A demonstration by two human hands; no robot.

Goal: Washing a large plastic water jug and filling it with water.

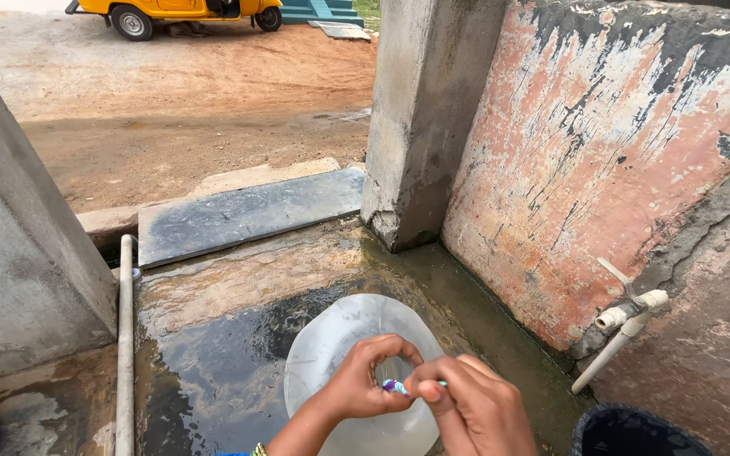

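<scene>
- My left hand point(363, 390) curls over the neck of a large clear plastic bottle point(340, 355), its grip pinched tight on a small purple-and-teal object point(397, 387) at the mouth.
- My right hand point(475, 409) meets it from the right, fingers pressed together on that same small piece.
- The bottle lies on the wet concrete floor point(213, 338), its long axis running away from me, the round base pointing toward the pillar point(420, 127).
- A white tap point(627, 325) sticks out of the peeling wall point(585, 152) at right.

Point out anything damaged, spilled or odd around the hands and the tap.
The pink wall behind the white tap is badly peeled and cracked. Water pools on the concrete floor. Both hands pinch a small blue-and-white object over a translucent container.
</scene>
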